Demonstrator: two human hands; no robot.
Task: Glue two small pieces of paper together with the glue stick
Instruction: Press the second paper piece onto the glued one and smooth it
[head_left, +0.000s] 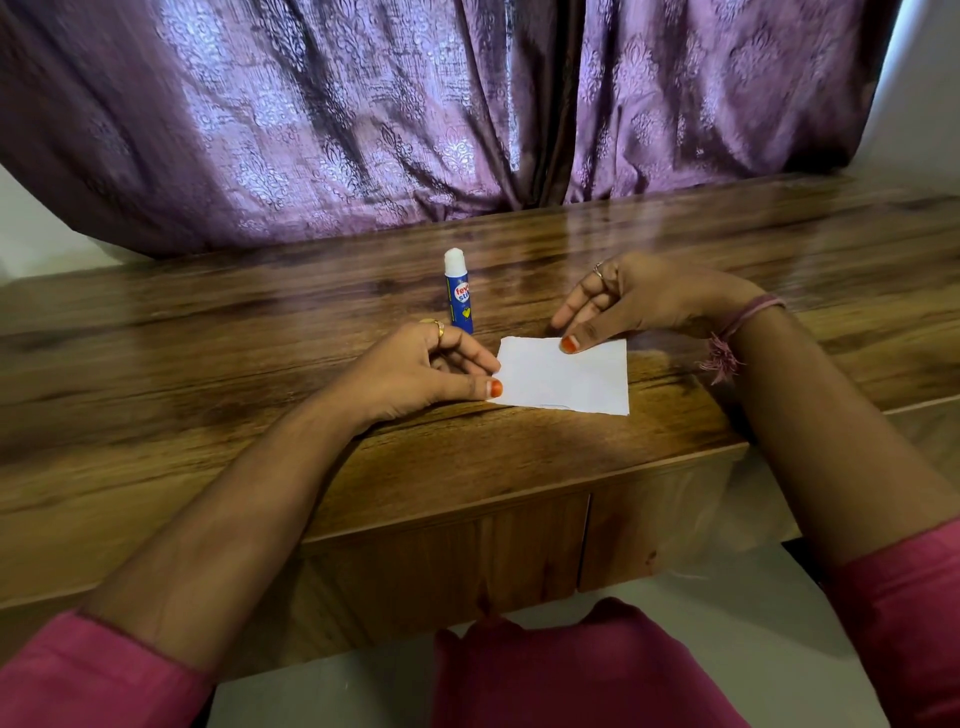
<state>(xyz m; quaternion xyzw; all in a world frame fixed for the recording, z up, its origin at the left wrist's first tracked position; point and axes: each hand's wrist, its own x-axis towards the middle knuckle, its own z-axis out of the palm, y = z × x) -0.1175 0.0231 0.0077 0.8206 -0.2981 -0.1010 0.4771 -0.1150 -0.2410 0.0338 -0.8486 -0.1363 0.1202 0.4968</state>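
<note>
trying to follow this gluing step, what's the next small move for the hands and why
Probably press and smooth the paper flat. The glue stick stands upright and uncapped behind it, in neither hand, while the left hand pinches the paper's left edge and the right hand thumb rests on its top edge.

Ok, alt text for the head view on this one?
Both hands hold a white paper flat on a wooden table: left hand at its left edge, right hand at its top edge. An uncapped blue glue stick stands upright behind.
</note>
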